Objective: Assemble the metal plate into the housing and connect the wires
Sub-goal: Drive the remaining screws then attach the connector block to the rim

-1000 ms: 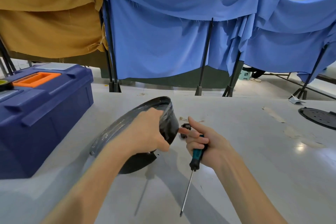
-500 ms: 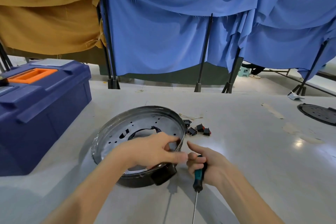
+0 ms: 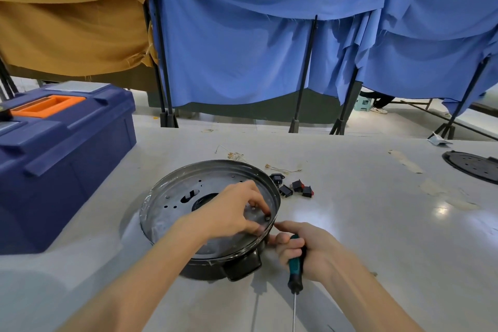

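Note:
A round black housing (image 3: 237, 264) lies flat on the white table (image 3: 377, 237) in front of me. A perforated metal plate (image 3: 172, 205) sits inside it. My left hand (image 3: 231, 213) reaches into the housing and pinches a small dark screw (image 3: 267, 219) against the plate near the right rim. My right hand (image 3: 304, 248) rests beside the housing's right edge, gripping a teal-handled screwdriver (image 3: 296, 272) with its shaft pointing toward me. Thin wires (image 3: 280, 168) lie on the table beyond the housing.
Several small black switches (image 3: 293, 187) lie right of the housing. A dark blue toolbox (image 3: 59, 151) with an orange handle stands at the left. A round black perforated plate (image 3: 474, 166) lies at the far right. Blue and tan cloths hang behind the table.
The housing, held tilted on edge a second ago, now lies flat. My left hand moved from its rim to inside, onto the plate. My right hand came closer to the housing's rim.

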